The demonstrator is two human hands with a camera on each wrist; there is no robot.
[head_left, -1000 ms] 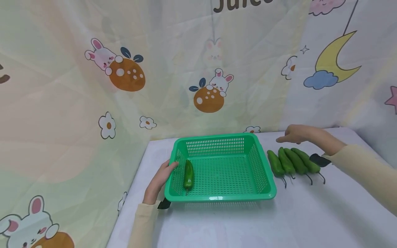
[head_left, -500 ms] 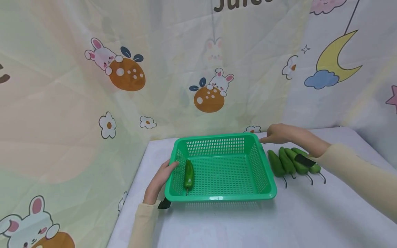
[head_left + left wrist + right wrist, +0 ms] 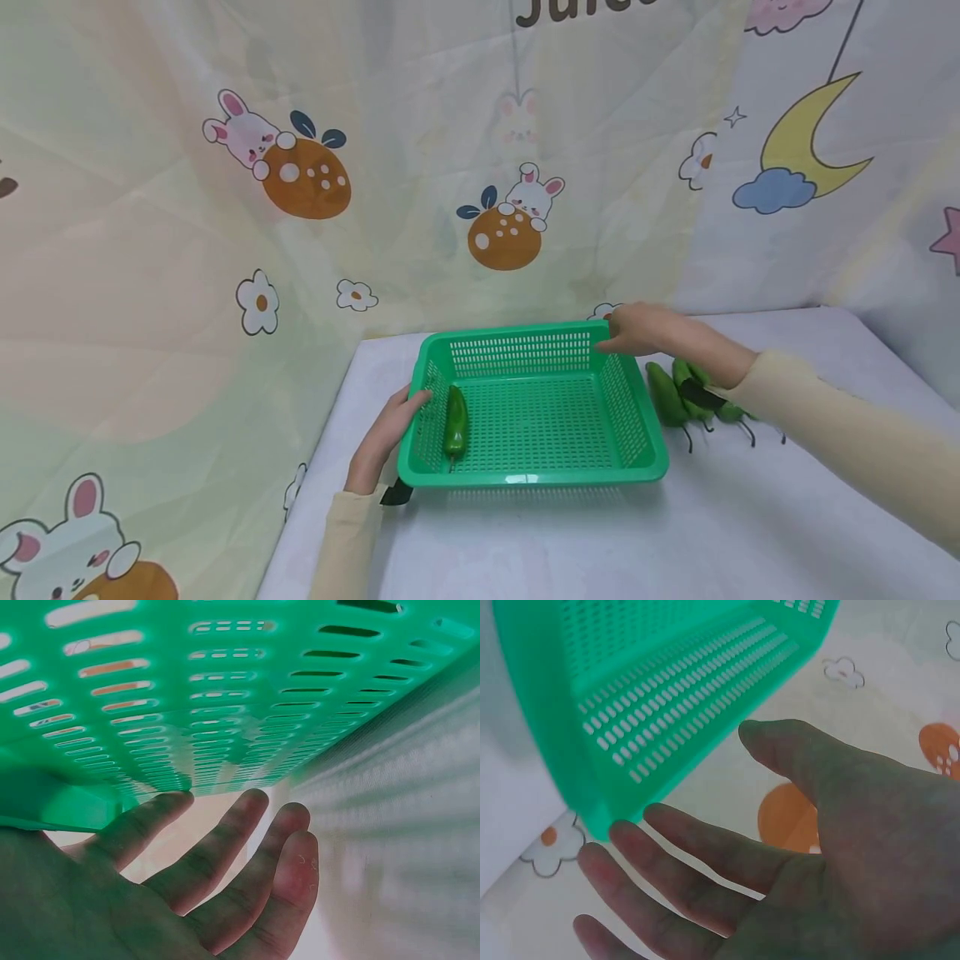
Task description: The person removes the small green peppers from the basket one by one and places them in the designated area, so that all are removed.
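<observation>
A green plastic basket (image 3: 528,481) with slotted walls stands on the white table. One long green pepper (image 3: 456,423) lies inside it, along the left wall. My left hand (image 3: 387,433) holds the basket's left rim, thumb over the edge; the left wrist view has its fingers (image 3: 217,855) along the outer wall. My right hand (image 3: 648,330) is over the back right corner with nothing in it. In the right wrist view its fingers (image 3: 697,840) are spread, fingertips right by the rim. Several more green peppers (image 3: 663,396) lie right of the basket, partly covered by my right forearm.
A pale cloth (image 3: 405,208) printed with rabbits, oranges and flowers hangs behind and to the left of the table. The white tabletop (image 3: 570,550) extends in front of the basket and off to the right.
My right hand has moved left from above the loose peppers to the basket's back right corner. My left hand, the basket and the peppers have stayed in place.
</observation>
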